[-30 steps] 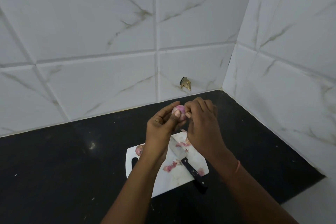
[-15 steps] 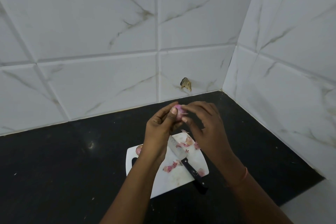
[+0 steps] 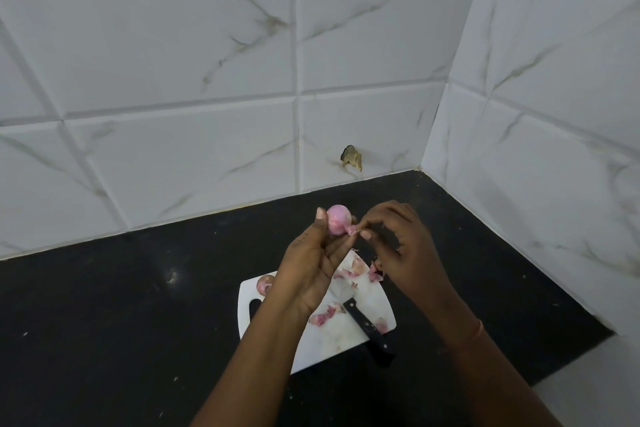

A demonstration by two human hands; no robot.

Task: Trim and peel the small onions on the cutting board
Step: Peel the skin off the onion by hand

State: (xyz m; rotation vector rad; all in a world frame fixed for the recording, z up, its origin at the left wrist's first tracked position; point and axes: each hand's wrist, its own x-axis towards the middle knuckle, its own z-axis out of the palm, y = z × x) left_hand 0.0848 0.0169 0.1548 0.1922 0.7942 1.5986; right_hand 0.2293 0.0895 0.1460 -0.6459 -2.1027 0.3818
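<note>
Above the white cutting board (image 3: 332, 340), the left hand (image 3: 311, 263) grips a small pink onion (image 3: 336, 224) between thumb and fingertips. The right hand (image 3: 401, 246) pinches a strip of skin (image 3: 351, 230) still attached to the onion's side. On the board lie a black-handled knife (image 3: 367, 326), pink peelings (image 3: 322, 317), and what looks like another onion (image 3: 265, 283), half hidden. The board rests on the black worktop (image 3: 121, 305).
</note>
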